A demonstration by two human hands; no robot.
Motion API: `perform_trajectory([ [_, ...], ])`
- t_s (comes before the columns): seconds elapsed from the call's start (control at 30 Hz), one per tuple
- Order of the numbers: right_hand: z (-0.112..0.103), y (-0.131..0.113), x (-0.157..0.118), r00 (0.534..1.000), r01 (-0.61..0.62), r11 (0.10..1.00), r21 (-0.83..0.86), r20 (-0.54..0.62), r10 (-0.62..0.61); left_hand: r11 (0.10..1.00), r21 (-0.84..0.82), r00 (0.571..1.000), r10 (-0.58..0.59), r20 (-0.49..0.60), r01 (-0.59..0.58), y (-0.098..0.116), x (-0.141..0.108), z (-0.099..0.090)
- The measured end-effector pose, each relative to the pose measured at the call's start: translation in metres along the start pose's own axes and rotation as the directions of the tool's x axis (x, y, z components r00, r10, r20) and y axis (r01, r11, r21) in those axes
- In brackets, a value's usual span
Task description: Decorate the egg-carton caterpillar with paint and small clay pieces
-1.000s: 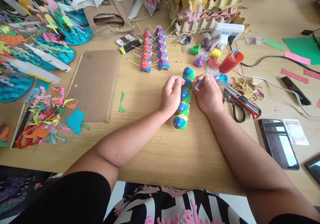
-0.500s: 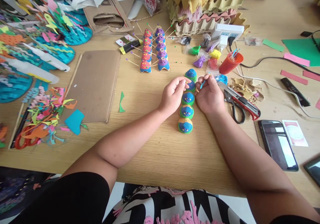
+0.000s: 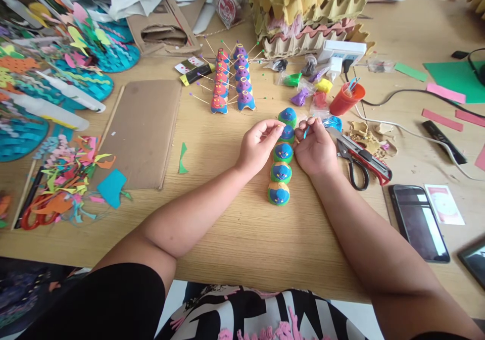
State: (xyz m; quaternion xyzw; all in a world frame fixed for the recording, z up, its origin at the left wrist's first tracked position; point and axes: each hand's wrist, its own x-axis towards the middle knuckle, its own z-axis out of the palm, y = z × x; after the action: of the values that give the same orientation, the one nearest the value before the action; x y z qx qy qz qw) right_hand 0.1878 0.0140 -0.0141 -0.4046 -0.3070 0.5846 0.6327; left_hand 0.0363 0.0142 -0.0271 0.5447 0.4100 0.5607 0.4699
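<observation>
A row of several blue-and-green egg-carton cups (image 3: pixel 280 172) with small drawn-on or stuck-on faces runs away from me on the table. My left hand (image 3: pixel 259 145) is pinched beside the second-farthest cup (image 3: pixel 287 132), thumb and forefinger at its left side. Whatever lies between those fingertips is too small to make out. On the other side of the row, my right hand (image 3: pixel 316 148) is closed with its palm turned up, holding a thin light-blue stick (image 3: pixel 306 132). Part of that stick is hidden by the fingers.
Two rows of pin-stuck egg-carton figures (image 3: pixel 245 100) stand farther back. Right of my hands lie scissors (image 3: pixel 358 174), a red utility knife (image 3: pixel 369 160), an orange cup (image 3: pixel 346 98) and a phone (image 3: pixel 419 224). Cardboard (image 3: pixel 142 133) and paper scraps (image 3: pixel 68 178) lie left.
The camera view has shifted slightly. My left fingertips have moved in closer against the second-farthest cup, and a yellowish speck seen at them before no longer shows. My right hand keeps the stick.
</observation>
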Motion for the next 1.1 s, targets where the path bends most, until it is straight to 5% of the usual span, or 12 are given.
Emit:
perform_trajectory([
  [0.53,-0.0061,0.0061,0.0040,1.000,0.000,0.999,0.039,0.024,-0.001,0.998,-0.033,0.999,-0.047,0.014,0.047,0.0029,0.0002,-0.0023],
  [0.73,-0.0062,0.0055,0.0049,1.000,0.005,0.999,0.044,0.025,-0.007,0.995,-0.092,0.997,-0.050,-0.060,0.044,-0.0002,0.0034,0.0014],
  [1.1,0.0022,-0.0022,0.0003,0.991,-0.107,0.961,0.255,-0.046,0.122,0.990,-0.116,0.993,-0.094,-0.076,0.085,0.0065,0.0030,-0.0018],
])
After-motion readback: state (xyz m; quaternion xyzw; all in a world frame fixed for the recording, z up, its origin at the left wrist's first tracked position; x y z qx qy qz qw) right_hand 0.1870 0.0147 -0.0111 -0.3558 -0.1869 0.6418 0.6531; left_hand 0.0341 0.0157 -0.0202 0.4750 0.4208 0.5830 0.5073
